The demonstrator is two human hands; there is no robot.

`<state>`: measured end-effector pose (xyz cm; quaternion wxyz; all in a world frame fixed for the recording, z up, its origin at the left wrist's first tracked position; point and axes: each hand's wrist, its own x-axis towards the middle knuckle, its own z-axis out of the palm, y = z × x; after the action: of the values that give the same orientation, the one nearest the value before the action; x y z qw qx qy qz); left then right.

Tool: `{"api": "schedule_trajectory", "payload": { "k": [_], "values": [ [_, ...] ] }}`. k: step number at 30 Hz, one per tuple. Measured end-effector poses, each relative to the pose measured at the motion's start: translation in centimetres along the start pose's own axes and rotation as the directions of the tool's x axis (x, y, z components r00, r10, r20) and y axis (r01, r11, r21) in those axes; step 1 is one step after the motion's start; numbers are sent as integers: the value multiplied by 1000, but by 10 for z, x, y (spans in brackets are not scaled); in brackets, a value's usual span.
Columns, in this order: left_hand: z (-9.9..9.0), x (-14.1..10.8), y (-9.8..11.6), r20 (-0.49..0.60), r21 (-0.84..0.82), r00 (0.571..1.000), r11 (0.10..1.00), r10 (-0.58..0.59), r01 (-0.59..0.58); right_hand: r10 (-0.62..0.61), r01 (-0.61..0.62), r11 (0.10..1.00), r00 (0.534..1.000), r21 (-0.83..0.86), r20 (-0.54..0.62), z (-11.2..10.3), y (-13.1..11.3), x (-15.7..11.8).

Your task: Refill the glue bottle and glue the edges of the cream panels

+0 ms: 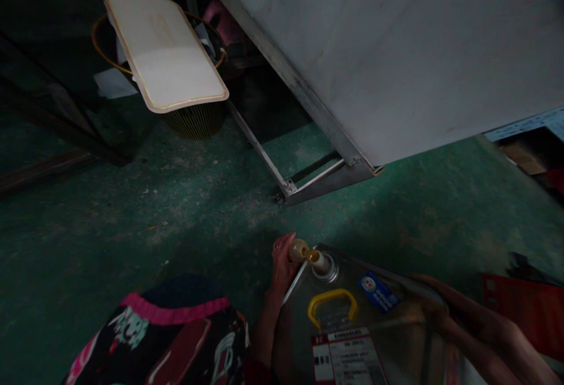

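Small bottle (298,250) held mouth-to-spout at a metal can (392,341); looks mid-transfer.
Left hand (280,260) wraps the bottle beside the can's top corner; right hand (489,326) lies along the can's opposite side, blurred, can't tell how firmly it grips. Spout (321,263) uncapped and lined up, so setup seems done; flow and fill level too small to read, so can't say what's left. Yellow handle (332,300) unheld. Room: green floor (198,214) ahead and left; table frame corner (289,191) juts near the bottle, patterned cloth (176,344) left of the arm, red crate (526,314) beyond the right hand.
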<state>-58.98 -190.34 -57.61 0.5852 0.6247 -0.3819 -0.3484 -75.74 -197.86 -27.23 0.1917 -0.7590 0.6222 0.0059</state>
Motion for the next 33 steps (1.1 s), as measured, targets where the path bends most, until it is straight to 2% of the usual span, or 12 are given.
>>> {"api": "schedule_trajectory", "payload": {
  "k": [4,6,9,14,24,33],
  "values": [
    [-1,0,0,20,18,1000,1000,-20,19,28,-28,999,1000,39,-3,-1,11,3],
    [0,0,0,24,18,999,999,-28,27,43,-51,996,994,79,101,-4,24,3],
    [1,1,0,12,12,999,999,-34,34,74,-104,990,962,100,264,-7,44,2],
    [2,1,1,-2,10,1000,1000,-21,21,77,-126,984,939,129,336,-7,59,2],
    [-1,2,3,2,1,999,999,-43,43,63,-115,984,940,139,335,-7,62,1],
    [1,2,2,-21,-15,999,1000,-27,27,116,-166,977,938,131,326,-6,57,2]
  ]
}}
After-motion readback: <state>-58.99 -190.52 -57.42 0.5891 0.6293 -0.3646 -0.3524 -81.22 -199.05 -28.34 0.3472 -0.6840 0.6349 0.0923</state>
